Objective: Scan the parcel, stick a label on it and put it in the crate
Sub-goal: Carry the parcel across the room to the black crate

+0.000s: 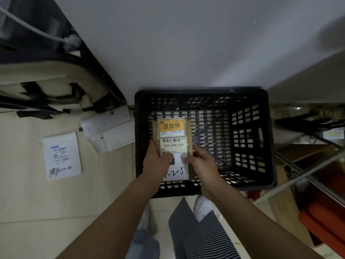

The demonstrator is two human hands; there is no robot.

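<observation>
A flat brown parcel (189, 131) hangs over the left half of the black plastic crate (248, 139). An orange and white label (171, 128) covers its far end, and a white shipping sheet with a barcode lies below it. My left hand (155, 159) holds the parcel's left edge with the thumb on the sheet. My right hand (202, 161) grips its right edge, fingers on the sheet. The crate stands on the floor against a grey wall, and nothing else shows inside it.
On the floor to the left lie a white padded mailer (61, 156) and a folded white bag (110, 128). A cream and black bag (46, 86) sits further back left. Metal shelf rails (306, 172) and orange items (324, 217) crowd the right. My feet stand just before the crate.
</observation>
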